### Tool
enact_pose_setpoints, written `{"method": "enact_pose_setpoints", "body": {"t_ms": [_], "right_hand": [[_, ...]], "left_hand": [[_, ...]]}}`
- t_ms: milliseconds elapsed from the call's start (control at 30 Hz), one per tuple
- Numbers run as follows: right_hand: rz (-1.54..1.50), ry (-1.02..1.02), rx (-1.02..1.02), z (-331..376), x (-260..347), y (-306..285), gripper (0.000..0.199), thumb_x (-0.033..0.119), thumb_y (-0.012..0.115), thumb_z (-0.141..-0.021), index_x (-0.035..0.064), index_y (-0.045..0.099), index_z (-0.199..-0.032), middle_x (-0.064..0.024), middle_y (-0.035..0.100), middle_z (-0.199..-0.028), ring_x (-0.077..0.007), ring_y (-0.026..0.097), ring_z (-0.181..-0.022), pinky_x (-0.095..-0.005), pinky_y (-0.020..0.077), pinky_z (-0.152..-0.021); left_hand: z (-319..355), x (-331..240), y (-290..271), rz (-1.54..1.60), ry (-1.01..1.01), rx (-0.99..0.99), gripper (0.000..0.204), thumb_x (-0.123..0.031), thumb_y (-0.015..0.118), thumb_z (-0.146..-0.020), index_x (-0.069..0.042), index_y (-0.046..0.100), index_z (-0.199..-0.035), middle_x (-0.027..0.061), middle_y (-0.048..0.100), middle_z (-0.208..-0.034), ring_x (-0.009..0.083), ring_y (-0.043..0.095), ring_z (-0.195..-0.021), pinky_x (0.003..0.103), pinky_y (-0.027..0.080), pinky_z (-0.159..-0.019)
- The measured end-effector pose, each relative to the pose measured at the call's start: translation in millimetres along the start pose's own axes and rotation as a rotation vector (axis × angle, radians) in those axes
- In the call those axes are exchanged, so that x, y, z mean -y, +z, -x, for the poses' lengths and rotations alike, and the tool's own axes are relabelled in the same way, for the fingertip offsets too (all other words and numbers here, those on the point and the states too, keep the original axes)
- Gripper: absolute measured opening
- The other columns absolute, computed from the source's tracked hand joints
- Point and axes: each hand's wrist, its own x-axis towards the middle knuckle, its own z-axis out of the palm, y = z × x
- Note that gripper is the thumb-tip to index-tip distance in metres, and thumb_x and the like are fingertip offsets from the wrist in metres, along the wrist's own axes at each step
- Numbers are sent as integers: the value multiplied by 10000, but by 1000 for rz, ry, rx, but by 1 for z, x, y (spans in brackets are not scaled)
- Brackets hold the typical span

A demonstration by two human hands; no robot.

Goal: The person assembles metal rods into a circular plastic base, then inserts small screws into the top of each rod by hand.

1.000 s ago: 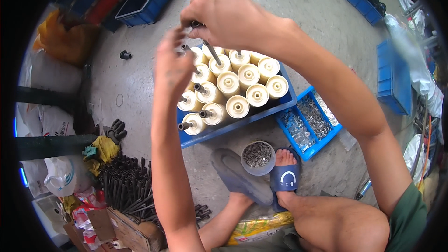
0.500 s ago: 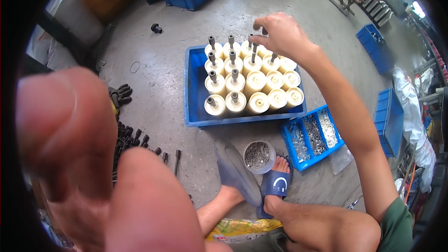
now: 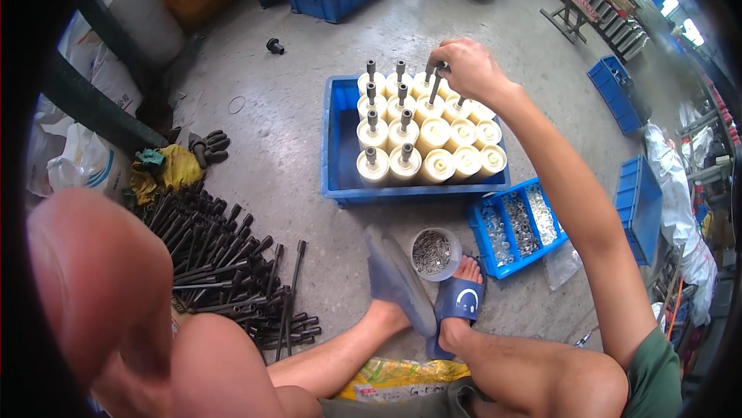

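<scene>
Cylinders (image 3: 435, 134) are held in a crate (image 3: 339, 147); around it on the floor (image 3: 270, 132), a divided tray (image 3: 532, 262) is placed at four o'clock, a bowl (image 3: 455, 262) at six, a rod pile (image 3: 224, 259) at eight.

In one blue crate (image 3: 340, 147), the front row counts five cream cylinders (image 3: 438, 166), and the two leftmost columns carry eight upright black rods (image 3: 406, 152). Nearby there are one blue tray (image 3: 534, 256) of three compartments, one round tub (image 3: 454, 257) and two slippers (image 3: 464, 302). The heap of loose rods (image 3: 220, 252) is too dense for counting.
</scene>
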Motion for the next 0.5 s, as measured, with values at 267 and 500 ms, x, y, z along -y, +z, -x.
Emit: {"method": "enact_pose_setpoints", "body": {"t_ms": [267, 500], "right_hand": [[134, 398, 130, -16, 30, -15, 384, 383, 784, -897, 73, 731, -1118, -147, 762, -995, -326, 711, -1050, -481, 564, -921], [125, 273, 169, -11, 28, -10, 390, 343, 787, -883, 89, 720, -1171, -140, 756, -1016, -334, 698, -1078, -476, 562, -931]], "left_hand": [[17, -10, 3, -34, 22, -36, 611, -430, 519, -1043, -38, 435, -1504, 173, 479, -1483, 332, 419, -1347, 462, 382, -1065], [24, -12, 3, -36, 38, -40, 607, -433, 519, -1044, -36, 437, -1496, 170, 479, -1472, 325, 420, -1326, 453, 384, -1037]]}}
